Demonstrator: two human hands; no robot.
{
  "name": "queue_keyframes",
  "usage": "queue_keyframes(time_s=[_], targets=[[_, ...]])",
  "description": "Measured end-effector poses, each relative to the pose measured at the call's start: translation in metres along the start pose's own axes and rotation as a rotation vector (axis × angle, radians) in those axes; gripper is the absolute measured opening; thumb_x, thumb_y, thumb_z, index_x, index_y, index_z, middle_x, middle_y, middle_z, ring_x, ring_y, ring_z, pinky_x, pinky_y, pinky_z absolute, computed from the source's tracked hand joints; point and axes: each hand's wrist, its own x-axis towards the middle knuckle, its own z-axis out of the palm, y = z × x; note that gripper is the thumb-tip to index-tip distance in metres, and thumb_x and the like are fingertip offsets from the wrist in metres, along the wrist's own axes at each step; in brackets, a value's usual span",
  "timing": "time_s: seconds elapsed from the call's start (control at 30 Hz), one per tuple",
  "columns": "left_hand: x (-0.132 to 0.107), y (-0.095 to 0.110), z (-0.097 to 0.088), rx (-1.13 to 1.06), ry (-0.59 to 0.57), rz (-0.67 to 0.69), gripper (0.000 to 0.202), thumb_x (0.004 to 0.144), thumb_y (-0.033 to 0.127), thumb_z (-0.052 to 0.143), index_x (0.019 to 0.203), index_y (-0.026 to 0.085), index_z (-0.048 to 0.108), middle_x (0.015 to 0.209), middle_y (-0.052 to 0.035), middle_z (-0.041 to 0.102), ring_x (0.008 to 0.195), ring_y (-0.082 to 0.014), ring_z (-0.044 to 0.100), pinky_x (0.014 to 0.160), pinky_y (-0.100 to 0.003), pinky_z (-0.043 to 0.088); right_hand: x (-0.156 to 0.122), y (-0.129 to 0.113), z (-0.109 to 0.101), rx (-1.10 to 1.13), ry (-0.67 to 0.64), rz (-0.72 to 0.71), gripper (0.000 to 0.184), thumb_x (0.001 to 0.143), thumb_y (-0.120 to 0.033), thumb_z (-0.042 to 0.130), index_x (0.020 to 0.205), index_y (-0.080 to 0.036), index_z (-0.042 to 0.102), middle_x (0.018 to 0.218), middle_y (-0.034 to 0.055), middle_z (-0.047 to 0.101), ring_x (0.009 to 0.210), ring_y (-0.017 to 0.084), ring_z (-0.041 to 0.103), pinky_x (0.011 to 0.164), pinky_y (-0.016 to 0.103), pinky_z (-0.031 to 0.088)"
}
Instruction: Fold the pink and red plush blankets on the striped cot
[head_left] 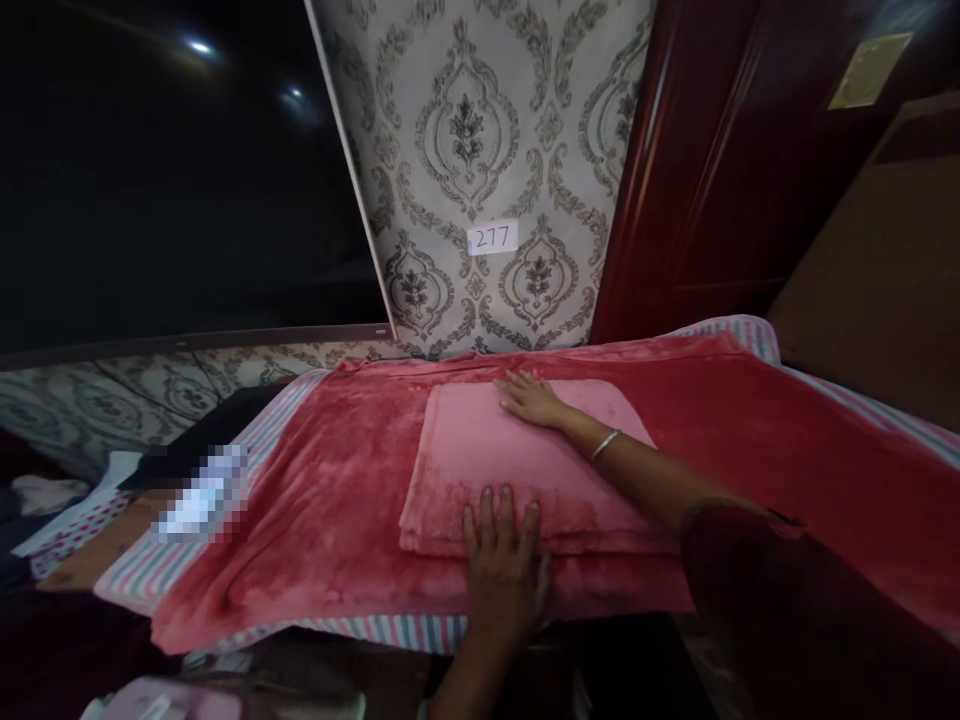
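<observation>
A pink plush blanket [469, 455], folded into a thick rectangle, lies on a larger red plush blanket [345, 500] spread over the table. My right hand [534, 400] rests flat near the folded blanket's far edge, fingers spread and pointing left. A silver bangle [606, 444] circles that wrist. At the near edge, my left hand [504, 565] presses its outstretched fingers on the blanket's front fold. Neither hand grips anything. The right forearm covers part of the folded blanket's right side.
Striped cloth [405, 630] shows under the red blanket's edges. A large dark television [180, 180] stands at the left. Patterned wallpaper with a paper label "277" [493, 237] is behind. A dark red wooden door [720, 180] and a brown box [885, 270] are at the right.
</observation>
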Motion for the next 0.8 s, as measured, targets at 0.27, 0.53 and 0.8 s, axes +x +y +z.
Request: queue_keyframes(time_s=[0.27, 0.53, 0.8], targets=[[-0.001, -0.02, -0.016, -0.148, 0.133, -0.023, 0.047, 0.092, 0.027, 0.058, 0.139, 0.021, 0.06, 0.147, -0.0135, 0.058, 0.142, -0.0292, 0.045, 0.123, -0.057, 0.02, -0.05, -0.091, 0.007, 0.105, -0.176, -0.555, 0.062, 0.103, -0.059, 0.039, 0.16, -0.034, 0.035, 0.17, 0.0059, 0.018, 0.157, 0.033, 0.009, 0.121, 0.067, 0.011], [-0.013, -0.039, -0.014, 0.01, 0.03, -0.143, 0.064, 0.085, 0.041, 0.072, 0.146, 0.028, 0.056, 0.161, -0.0144, 0.041, 0.153, -0.0386, 0.024, 0.121, -0.063, 0.018, -0.006, -0.071, 0.018, -0.029, -0.15, -0.456, 0.061, 0.104, -0.053, 0.041, 0.161, -0.036, 0.029, 0.17, 0.0036, 0.016, 0.157, 0.032, 0.009, 0.12, 0.067, 0.014], [-0.015, -0.037, -0.013, -0.004, 0.054, -0.144, 0.058, 0.086, 0.042, 0.071, 0.14, 0.028, 0.061, 0.158, -0.0153, 0.045, 0.152, -0.0385, 0.027, 0.121, -0.063, 0.02, 0.055, -0.025, 0.024, 0.069, -0.154, -0.096, 0.066, 0.105, -0.06, 0.027, 0.163, -0.03, 0.025, 0.168, 0.0056, 0.023, 0.154, 0.028, 0.023, 0.123, 0.054, 0.021]])
